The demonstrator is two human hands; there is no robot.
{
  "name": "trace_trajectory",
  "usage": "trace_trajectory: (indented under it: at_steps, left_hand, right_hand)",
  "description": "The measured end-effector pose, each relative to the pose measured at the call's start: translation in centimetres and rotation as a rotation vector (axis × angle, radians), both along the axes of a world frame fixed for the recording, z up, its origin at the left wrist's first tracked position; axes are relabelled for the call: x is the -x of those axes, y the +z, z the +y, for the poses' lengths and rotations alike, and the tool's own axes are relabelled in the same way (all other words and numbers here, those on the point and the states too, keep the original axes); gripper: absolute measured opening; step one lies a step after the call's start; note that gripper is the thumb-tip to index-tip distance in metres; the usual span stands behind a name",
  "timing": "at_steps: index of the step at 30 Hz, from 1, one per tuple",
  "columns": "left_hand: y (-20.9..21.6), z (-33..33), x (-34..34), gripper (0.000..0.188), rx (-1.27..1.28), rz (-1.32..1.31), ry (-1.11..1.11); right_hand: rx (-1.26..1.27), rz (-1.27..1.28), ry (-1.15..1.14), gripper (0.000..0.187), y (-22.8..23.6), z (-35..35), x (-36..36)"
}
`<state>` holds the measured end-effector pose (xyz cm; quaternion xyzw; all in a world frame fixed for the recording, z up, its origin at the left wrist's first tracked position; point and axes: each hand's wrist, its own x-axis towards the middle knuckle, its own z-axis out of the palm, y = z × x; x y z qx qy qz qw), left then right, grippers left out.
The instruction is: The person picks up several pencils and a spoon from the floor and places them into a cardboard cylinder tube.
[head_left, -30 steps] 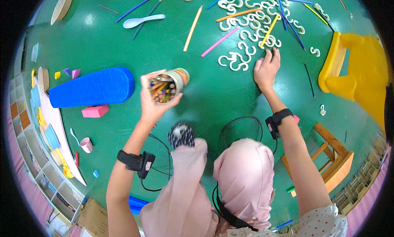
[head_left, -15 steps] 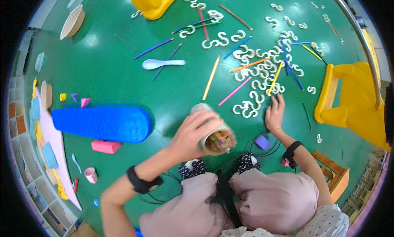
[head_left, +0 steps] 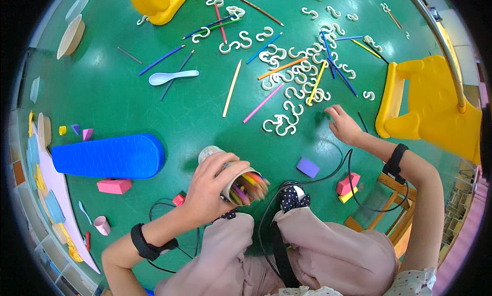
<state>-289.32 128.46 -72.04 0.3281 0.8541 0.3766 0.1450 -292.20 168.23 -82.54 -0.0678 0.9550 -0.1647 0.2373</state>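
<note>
My left hand (head_left: 207, 188) is wrapped round a pale cylindrical pencil holder (head_left: 209, 153). The holder is tipped over, its mouth facing down and to the right, and coloured pencils (head_left: 249, 186) bunch inside the mouth. To the right, my right hand (head_left: 345, 126) hovers over the floor with its fingers loosely bent and apart, and no object shows in it. Nearest to it lies a heap of white S-shaped hooks (head_left: 293, 107) with a yellow pencil (head_left: 317, 83), an orange pencil (head_left: 283, 68) and several blue ones across it. A pink pencil (head_left: 263, 103) rests beside the heap.
On the green floor lie a pale blue spoon (head_left: 173, 77), a blue rounded board (head_left: 107, 156), a pink block (head_left: 114, 186) and a purple block (head_left: 308, 167). Yellow plastic chairs (head_left: 430, 101) stand right and at the top. A black cable (head_left: 328, 179) runs near my feet.
My view has shifted, so the floor things sit further left. My right hand has drawn away from the heap's lower edge. The holder in my left hand shows more of its pencils.
</note>
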Motion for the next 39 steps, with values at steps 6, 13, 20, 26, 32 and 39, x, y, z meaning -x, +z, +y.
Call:
trace_trajectory:
  at_steps: [6, 13, 20, 26, 32, 39]
  left_hand:
    - [1.2, -0.8, 0.3, 0.063, 0.21, 0.273, 0.261]
    - [-2.1, 0.3, 0.0, 0.07, -0.198, -0.319, 0.294]
    - [-4.2, 0.2, 1.7, 0.067, -0.093, -0.033, 0.334]
    - [-4.8, -0.7, 2.4, 0.07, -0.033, -0.074, 0.291]
    - [-4.9, 0.6, 1.6, 0.065, -0.075, -0.086, 0.308]
    - [-5.7, -0.6, 1.1, 0.071, 0.023, -0.156, 0.339]
  right_hand:
    - [0.096, 0.579, -0.11, 0.023, -3.4, -2.2, 4.9]
    - [0.019, 0.147, -0.452, 0.019, -4.4, -1.5, 9.2]
    - [0.751, 0.494, -0.606, 0.016, 1.0, -5.9, 6.1]
    - [1.547, 0.321, -0.304, 0.047, 10.4, -17.6, 0.6]
    - [1.096, 0.173, -0.02, 0.047, 10.7, -19.8, -0.4]
    - [1.066, 0.367, -0.129, 0.021, 9.8, -18.6, 0.5]
